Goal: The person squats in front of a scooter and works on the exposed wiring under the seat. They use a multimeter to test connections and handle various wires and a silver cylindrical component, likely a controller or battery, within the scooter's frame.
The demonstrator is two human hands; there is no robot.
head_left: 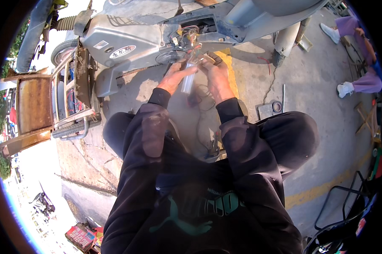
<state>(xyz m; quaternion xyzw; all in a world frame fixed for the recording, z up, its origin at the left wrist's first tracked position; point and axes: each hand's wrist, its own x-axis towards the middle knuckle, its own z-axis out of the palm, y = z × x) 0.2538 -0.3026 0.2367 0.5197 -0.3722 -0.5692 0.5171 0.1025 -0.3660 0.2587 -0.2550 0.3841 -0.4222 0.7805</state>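
Observation:
Near the top centre, my left hand has its thumb across a silvery ribbed rectangular part, fingers closed on it. My right hand is beside it, fingertips bent together at the wires and connectors above that part; exactly what they pinch is too small to make out. The tangled wiring runs from an opening in the grey body of a scooter lying across the top of the view. A dark cable loops on the ground below my hands.
A rusty-framed cart stands at the left. A metal bar and tape roll lie beside my right knee. A person in purple trousers is at the right, near wooden pieces and a black metal frame.

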